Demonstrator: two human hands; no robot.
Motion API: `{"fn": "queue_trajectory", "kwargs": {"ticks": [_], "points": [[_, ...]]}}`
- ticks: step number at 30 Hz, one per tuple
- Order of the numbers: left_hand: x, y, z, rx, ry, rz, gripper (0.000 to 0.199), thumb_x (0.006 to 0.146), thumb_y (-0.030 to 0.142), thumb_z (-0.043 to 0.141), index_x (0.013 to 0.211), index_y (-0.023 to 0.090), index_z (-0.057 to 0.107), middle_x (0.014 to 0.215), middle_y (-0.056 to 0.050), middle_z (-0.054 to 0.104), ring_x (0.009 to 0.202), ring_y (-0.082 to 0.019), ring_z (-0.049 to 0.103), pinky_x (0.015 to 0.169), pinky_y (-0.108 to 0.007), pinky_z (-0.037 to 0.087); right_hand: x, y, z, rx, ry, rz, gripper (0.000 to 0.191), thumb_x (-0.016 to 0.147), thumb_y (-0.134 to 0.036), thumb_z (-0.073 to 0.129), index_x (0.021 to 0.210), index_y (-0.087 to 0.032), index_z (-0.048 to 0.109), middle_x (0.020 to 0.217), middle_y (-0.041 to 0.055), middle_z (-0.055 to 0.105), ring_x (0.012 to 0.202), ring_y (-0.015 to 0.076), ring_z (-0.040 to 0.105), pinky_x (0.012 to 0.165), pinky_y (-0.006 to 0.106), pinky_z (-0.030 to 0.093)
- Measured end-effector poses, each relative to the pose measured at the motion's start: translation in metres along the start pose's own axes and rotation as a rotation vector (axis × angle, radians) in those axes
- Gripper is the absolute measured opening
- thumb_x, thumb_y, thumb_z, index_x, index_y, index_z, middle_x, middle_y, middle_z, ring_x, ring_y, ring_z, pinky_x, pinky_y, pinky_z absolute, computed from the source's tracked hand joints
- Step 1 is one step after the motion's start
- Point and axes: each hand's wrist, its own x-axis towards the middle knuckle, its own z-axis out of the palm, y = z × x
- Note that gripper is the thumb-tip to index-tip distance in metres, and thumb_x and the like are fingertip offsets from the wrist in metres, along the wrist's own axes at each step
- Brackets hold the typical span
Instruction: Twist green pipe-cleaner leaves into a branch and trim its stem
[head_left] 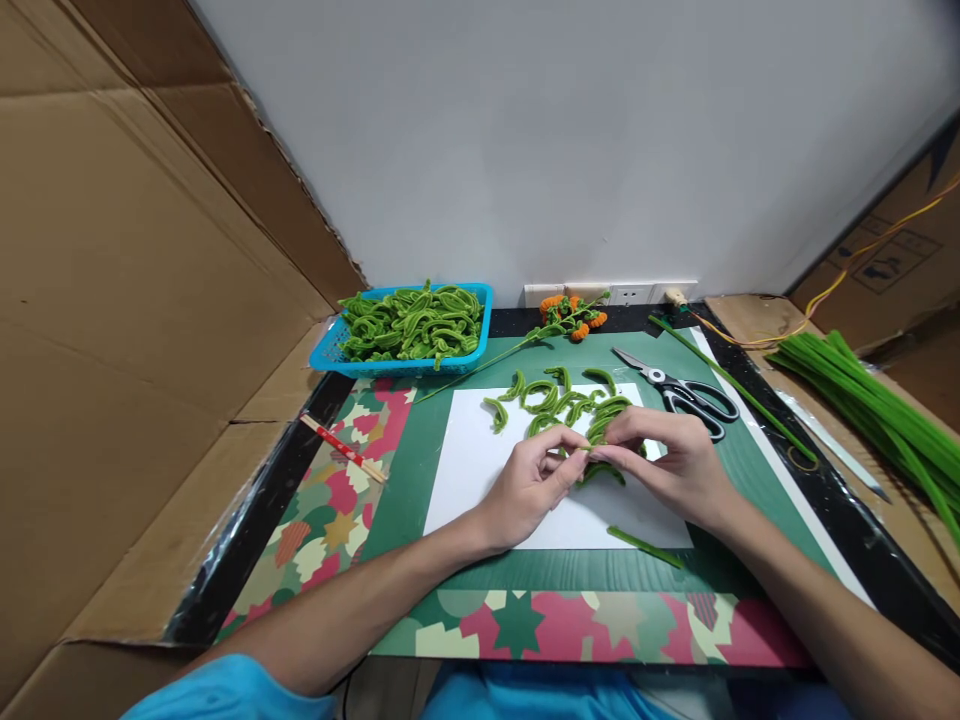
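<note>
My left hand [534,487] and my right hand [670,462] meet over a white sheet of paper [472,470]. The fingertips of both pinch a small piece of green pipe cleaner [587,449], mostly hidden by the fingers. Just beyond and under my hands lie several curled green pipe cleaner pieces [541,395], bent into leaf-like arcs. One short straight length of green pipe cleaner [643,547] rests near the front edge of the paper, below my right hand.
Behind stands a blue basket [486,325] heaped with green pieces. Orange pipe cleaner flowers [579,318] lie near the wall sockets. Scissors [686,392], a long green stem [735,390], a white pen-like tool [832,445] and a green bundle [870,400] are right; red-banded chopsticks [343,447] left.
</note>
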Motion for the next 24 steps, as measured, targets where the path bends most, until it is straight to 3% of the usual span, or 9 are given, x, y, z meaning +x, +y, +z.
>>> {"fn": "queue_trajectory", "kwargs": {"ticks": [3, 9, 15, 24], "points": [[0.002, 0.001, 0.000, -0.023, 0.016, -0.005, 0.041, 0.100, 0.057, 0.069, 0.103, 0.017, 0.059, 0.065, 0.008, 0.047, 0.045, -0.005, 0.041, 0.043, -0.019, 0.028, -0.001, 0.001, 0.001, -0.052, 0.031, -0.097, 0.011, 0.100, -0.023, 0.074, 0.090, -0.021, 0.071, 0.081, 0.0048, 0.072, 0.070, 0.0166, 0.067, 0.061, 0.029, 0.053], [0.005, -0.002, -0.001, -0.062, -0.019, -0.024, 0.041, 0.100, 0.057, 0.068, 0.101, 0.018, 0.055, 0.076, 0.005, 0.055, 0.045, -0.003, 0.044, 0.042, -0.019, 0.026, -0.004, 0.005, 0.000, -0.206, -0.031, -0.166, 0.008, 0.105, -0.018, 0.065, 0.101, -0.020, 0.072, 0.090, 0.0065, 0.076, 0.075, 0.0166, 0.072, 0.065, 0.027, 0.057], [0.005, -0.005, -0.002, -0.042, -0.023, -0.022, 0.043, 0.100, 0.059, 0.068, 0.103, 0.019, 0.052, 0.073, 0.007, 0.052, 0.044, -0.004, 0.042, 0.042, -0.019, 0.024, -0.006, 0.011, -0.001, -0.314, -0.032, -0.192, 0.013, 0.106, -0.020, 0.061, 0.099, -0.020, 0.072, 0.087, 0.0058, 0.076, 0.068, 0.0142, 0.068, 0.054, 0.025, 0.049], [0.002, -0.003, 0.002, 0.032, 0.023, 0.019, 0.035, 0.104, 0.053, 0.064, 0.104, 0.020, 0.053, 0.064, 0.009, 0.044, 0.045, -0.006, 0.040, 0.043, -0.020, 0.024, -0.003, 0.006, -0.002, -0.152, -0.068, -0.101, 0.011, 0.105, -0.022, 0.065, 0.095, -0.020, 0.069, 0.080, 0.0033, 0.069, 0.064, 0.0134, 0.061, 0.056, 0.026, 0.047]]}}
